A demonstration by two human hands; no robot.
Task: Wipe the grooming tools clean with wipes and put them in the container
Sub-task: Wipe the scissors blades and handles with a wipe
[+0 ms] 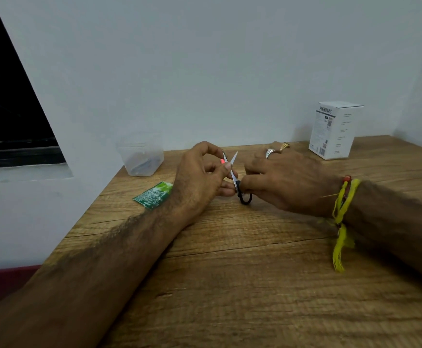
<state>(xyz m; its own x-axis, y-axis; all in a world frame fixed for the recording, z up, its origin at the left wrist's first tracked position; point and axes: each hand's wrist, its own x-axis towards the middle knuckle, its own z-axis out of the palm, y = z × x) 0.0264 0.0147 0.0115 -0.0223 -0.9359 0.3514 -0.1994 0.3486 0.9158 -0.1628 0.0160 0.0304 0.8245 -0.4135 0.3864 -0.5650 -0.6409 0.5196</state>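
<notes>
- I count one pair of small scissors (233, 172), blades parted in a V with tips pointing up and away, black handle loops low near the table (230, 272).
- One clear plastic container (139, 156) stands left of the scissors, against the wall, well apart from them; I see something dark in its bottom but cannot tell what.
- One green sachet (154, 195) lies flat on the table, left of the scissors and nearer me than the container.
- One white box (334, 131) stands upright, right of the scissors, near the wall.
- Two hands, both at the scissors. Left hand (197, 179): forearm laid on the table, fingers curled, thumb and fingertips pinching at the left blade; a small pink-orange speck shows there, which I cannot identify.
- Right hand (285, 179): palm down, fingers bent, thumb and forefinger gripping the scissors at the handle loops. It wears two rings (271, 153); yellow thread (343, 212) is tied round the wrist.
</notes>
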